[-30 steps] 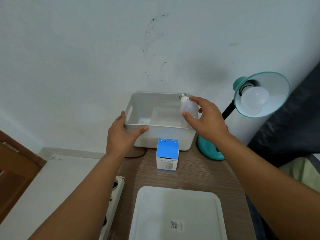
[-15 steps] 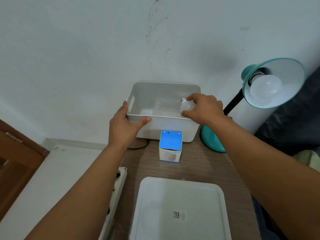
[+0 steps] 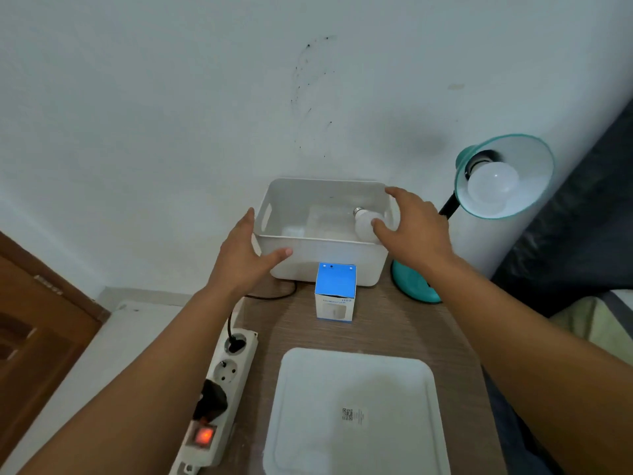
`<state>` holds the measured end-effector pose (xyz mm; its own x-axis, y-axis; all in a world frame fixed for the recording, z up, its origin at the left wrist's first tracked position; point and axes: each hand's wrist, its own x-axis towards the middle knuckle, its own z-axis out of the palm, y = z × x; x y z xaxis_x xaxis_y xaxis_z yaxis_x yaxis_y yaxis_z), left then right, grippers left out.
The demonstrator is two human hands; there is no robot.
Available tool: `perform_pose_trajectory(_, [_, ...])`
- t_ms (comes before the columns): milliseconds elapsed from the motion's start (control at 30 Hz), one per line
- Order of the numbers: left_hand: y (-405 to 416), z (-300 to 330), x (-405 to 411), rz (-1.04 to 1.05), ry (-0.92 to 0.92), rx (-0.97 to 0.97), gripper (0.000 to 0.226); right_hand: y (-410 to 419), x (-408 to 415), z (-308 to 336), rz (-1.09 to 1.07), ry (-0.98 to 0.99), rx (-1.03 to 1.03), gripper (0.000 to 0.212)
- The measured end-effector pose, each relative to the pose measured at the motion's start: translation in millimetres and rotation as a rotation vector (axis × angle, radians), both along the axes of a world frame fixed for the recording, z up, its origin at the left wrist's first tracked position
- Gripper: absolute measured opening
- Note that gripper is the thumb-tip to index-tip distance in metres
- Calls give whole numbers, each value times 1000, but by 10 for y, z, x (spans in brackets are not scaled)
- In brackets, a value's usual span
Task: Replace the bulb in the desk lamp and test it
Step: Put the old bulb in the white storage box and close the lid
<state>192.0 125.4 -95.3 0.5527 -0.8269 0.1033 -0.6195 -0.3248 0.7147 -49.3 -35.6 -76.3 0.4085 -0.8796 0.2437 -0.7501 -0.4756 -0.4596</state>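
Observation:
A white bulb (image 3: 365, 225) lies inside the white plastic bin (image 3: 329, 255) at its right end, metal base pointing to the back left. My right hand (image 3: 412, 228) hovers over the bin's right rim with fingers spread, holding nothing. My left hand (image 3: 248, 253) grips the bin's front left corner, thumb along the front rim. A teal desk lamp (image 3: 503, 176) stands to the right with a white bulb (image 3: 491, 181) in its shade, unlit. A blue and white bulb box (image 3: 335, 292) stands in front of the bin.
The white bin lid (image 3: 356, 413) lies flat on the wooden table near me. A white power strip (image 3: 219, 395) with a lit red switch runs along the table's left edge, two black plugs in it. The wall is right behind the bin. Dark bedding is at right.
My right hand lowered the bulb into the bin, let it go and drew back to the right rim. The left hand stayed on the bin.

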Motion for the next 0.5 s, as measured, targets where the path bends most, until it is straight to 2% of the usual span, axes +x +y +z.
perform_pose_trajectory(100, [225,46,-184,33,-46,-67,84,325,-257,-58,18,-209,-17,55])
perform_pose_trajectory(200, [513,-35,-440,46,-21,-87,74,645,-561,-212,61,-280,35,53])
perform_pose_trajectory(333, [940,-206,-770,3,18,-32,71,996,-966,-509,40,-227,174,57])
perform_pose_trajectory(500, [1392,-495,-1052,-35,130,146,75,1524,-1380,-856,95,-66,399,67])
